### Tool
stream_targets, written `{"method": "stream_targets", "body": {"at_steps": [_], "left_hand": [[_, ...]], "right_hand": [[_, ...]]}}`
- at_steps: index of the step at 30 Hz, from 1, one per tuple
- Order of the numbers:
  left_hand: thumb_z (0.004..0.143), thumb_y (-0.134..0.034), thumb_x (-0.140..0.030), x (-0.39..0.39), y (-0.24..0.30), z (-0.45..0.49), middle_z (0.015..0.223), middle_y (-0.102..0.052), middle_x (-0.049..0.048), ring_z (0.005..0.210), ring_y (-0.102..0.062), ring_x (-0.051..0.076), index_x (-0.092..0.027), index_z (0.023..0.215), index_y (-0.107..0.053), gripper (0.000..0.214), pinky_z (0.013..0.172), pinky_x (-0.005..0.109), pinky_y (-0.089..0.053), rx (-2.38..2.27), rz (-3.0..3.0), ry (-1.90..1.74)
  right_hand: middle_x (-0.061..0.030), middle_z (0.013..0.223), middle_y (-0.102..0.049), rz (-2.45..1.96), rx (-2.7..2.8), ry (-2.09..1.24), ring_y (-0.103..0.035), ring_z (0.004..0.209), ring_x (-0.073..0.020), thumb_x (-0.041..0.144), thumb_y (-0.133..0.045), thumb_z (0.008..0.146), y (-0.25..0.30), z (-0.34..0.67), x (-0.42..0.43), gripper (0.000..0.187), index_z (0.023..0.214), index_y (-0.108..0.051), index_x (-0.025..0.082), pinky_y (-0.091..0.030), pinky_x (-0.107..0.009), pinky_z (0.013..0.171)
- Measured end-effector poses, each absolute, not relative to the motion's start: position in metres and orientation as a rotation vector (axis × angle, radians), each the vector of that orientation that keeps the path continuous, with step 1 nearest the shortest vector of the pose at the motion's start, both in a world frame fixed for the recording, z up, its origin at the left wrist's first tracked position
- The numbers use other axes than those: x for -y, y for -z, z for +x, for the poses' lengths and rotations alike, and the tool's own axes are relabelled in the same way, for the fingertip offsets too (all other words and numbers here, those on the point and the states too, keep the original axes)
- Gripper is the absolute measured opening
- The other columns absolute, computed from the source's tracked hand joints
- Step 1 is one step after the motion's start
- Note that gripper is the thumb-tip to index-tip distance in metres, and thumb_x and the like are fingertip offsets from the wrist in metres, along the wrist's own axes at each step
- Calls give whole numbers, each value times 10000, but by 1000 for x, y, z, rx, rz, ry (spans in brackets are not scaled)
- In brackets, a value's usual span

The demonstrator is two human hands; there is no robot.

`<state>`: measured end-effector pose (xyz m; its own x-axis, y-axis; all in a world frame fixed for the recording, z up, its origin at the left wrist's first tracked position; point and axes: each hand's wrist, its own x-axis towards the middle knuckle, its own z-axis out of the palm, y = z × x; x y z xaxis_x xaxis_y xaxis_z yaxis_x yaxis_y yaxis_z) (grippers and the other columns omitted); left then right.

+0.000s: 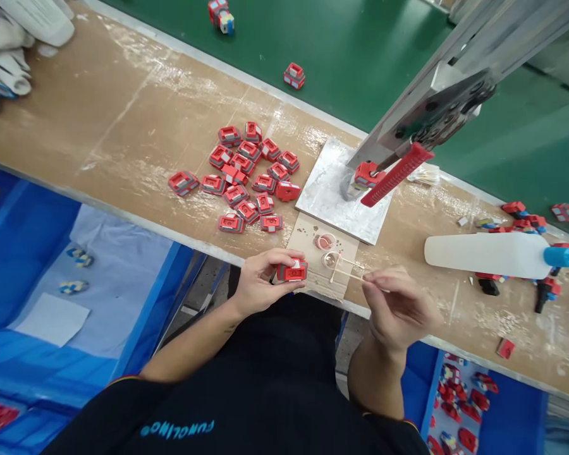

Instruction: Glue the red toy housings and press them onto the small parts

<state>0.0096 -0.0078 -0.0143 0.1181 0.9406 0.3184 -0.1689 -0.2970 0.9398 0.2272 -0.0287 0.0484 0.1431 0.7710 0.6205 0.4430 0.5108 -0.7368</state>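
My left hand [260,284] is closed around a red and grey plastic toy part [294,270], its recessed side facing up. Between the thumb and fingers of my right hand [401,306] is a thin cotton swab [349,273], its tip close to a small clear cup [330,260]. A second small cup [325,241] with reddish contents sits just behind it. Both cups rest on a stained piece of cardboard [313,287] at the bench's near edge. Another thin stick [353,262] leans out of the nearer cup.
Several similar red parts [241,164] lie on the bench to the left. A press with a red handle [398,174] stands on a metal plate [322,189]. At right lies a white bottle [483,254] with a blue cap. Blue bins [142,322] flank me; a green belt [351,57] runs behind.
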Motion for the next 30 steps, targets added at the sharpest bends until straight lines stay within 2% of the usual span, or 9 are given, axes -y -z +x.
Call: {"method": "stream_targets", "body": {"at_steps": [5, 14, 19, 24, 30], "left_hand": [[815, -938, -292, 10, 10, 11, 1089, -849, 146, 990, -839, 255, -185, 1012, -762, 285, 879, 343, -695, -853, 1457, -1306], [798, -946, -229, 9, 8, 10, 1108, -850, 137, 1006, -838, 237, -192, 1052, -775, 309, 891, 297, -685, -806, 1447, -1320], [814, -938, -265, 8, 7, 10, 1105, -850, 144, 996, -840, 242, -188, 1054, -779, 297, 888, 302, -688, -800, 1448, -1315], [810, -942, -279, 9, 7, 9, 1113, -849, 147, 1004, -839, 251, -182, 1043, -784, 297, 905, 318, -687, -817, 1433, -1275], [789, -954, -233, 9, 4, 8, 1104, -851, 145, 994, -840, 250, -184, 1056, -786, 319, 905, 322, -687, -817, 1458, -1272]], "right_hand": [[2, 755, -773, -945, 1527, -468, -723, 626, -169, 88, -773, 907, -59, 203, 29, 153, 965, -730, 222, -550, -321, 568], [-17, 783, -797, -936, 1574, -601, -738, 643, -179, 66, -762, 900, -50, 195, 22, 183, 981, -741, 229, -580, -331, 587], [-19, 779, -799, -927, 1597, -638, -739, 640, -174, 67, -758, 905, -50, 193, 20, 172, 970, -735, 225, -574, -318, 583], [-19, 791, -806, -941, 1613, -588, -746, 651, -169, 36, -756, 888, -51, 193, 18, 198, 967, -732, 215, -585, -313, 602], [-4, 754, -801, -981, 1661, -409, -738, 608, -179, 45, -755, 890, -54, 193, 18, 208, 974, -734, 234, -579, -321, 553]]}}
